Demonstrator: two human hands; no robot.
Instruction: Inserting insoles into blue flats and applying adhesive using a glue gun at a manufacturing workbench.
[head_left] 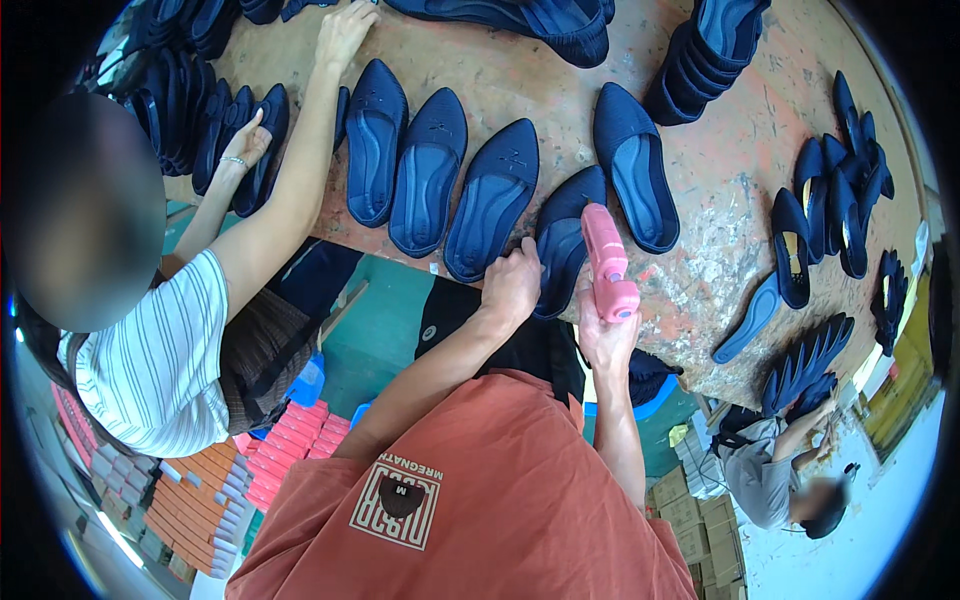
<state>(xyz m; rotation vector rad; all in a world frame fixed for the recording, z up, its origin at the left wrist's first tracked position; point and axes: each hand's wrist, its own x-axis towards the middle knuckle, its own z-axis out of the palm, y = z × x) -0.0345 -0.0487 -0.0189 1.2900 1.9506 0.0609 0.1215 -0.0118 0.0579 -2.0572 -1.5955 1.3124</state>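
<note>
Bright pic w/ dark, bent rim; edges poss. blurry.

Left hand (513, 285) touches left edge of a dark blue shoe (562, 243), near heel. Right hand (606, 342) grips a pink gun-shaped tool (608, 262), its nose at the shoe's right side. Three shoes (433, 170) in a row to the left, toes pointing away; single shoe (637, 170) just right. Nested shoe stack (708, 55) farther back. Loose blue insole (750, 318) on stained counter (700, 265), right. Co-worker in striped shirt (155, 350) at left, person in gray (765, 470) lower right.
</note>
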